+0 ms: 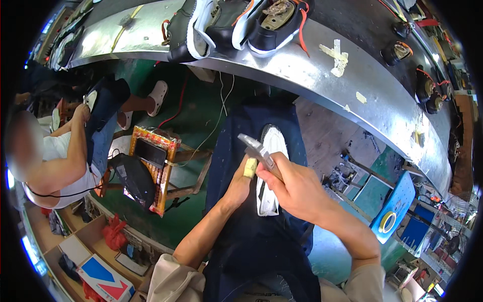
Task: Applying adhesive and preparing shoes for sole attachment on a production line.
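Note:
A shoe (pixel 274 142) rests on my lap over dark blue cloth, its white sole turned up and its dark toe edge pointing away from me. My right hand (pixel 301 189) is closed around a hammer (pixel 257 148), whose metal head hangs over the left side of the sole. Against the shoe's left edge, my left hand (pixel 238 185) is closed on it, with most fingers hidden. Yellow tape (pixel 250 167) wraps one digit of that hand, right beside the hammer head. Hand and hammer cover the middle of the sole.
Ahead curves a metal bench (pixel 297 68) carrying several dark shoes (pixel 274 30). At left, a co-worker (pixel 65 161) sits handling a shoe. Between us stands a stool with a phone (pixel 150 152) and a black bag (pixel 132 178). A blue board (pixel 397 204) leans at right.

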`<state>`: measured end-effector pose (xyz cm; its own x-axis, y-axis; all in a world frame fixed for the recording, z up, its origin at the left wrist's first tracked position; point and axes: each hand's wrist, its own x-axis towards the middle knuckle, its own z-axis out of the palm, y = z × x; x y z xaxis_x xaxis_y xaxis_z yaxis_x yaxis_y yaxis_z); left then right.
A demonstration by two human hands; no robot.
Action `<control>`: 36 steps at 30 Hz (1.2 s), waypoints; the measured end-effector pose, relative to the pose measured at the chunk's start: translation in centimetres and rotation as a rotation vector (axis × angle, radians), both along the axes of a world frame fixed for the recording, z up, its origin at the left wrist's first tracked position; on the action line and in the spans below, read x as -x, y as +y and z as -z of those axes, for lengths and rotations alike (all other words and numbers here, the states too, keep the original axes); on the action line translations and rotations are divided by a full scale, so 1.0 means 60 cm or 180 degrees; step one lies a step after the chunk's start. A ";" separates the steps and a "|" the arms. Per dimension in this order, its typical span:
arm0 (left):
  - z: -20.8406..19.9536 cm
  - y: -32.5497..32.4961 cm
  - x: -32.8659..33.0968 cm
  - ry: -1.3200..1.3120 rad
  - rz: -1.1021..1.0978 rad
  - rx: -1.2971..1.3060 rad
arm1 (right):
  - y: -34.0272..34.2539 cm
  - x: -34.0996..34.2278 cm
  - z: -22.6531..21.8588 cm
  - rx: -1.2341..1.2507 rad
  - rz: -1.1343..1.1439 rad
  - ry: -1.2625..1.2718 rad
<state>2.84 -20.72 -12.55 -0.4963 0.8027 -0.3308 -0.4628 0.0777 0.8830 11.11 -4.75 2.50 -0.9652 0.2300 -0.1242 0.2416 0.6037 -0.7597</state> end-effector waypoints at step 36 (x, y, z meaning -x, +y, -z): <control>-0.011 -0.025 0.014 -0.0985 -0.0275 0.0006 | -0.060 -0.062 0.096 -0.0384 0.0148 -0.0714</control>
<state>2.02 -22.23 -11.89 -0.4384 0.7612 -0.4780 -0.7143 0.0278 0.6993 14.82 -8.37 -3.24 -0.9046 0.2997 -0.3031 0.4257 0.6709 -0.6072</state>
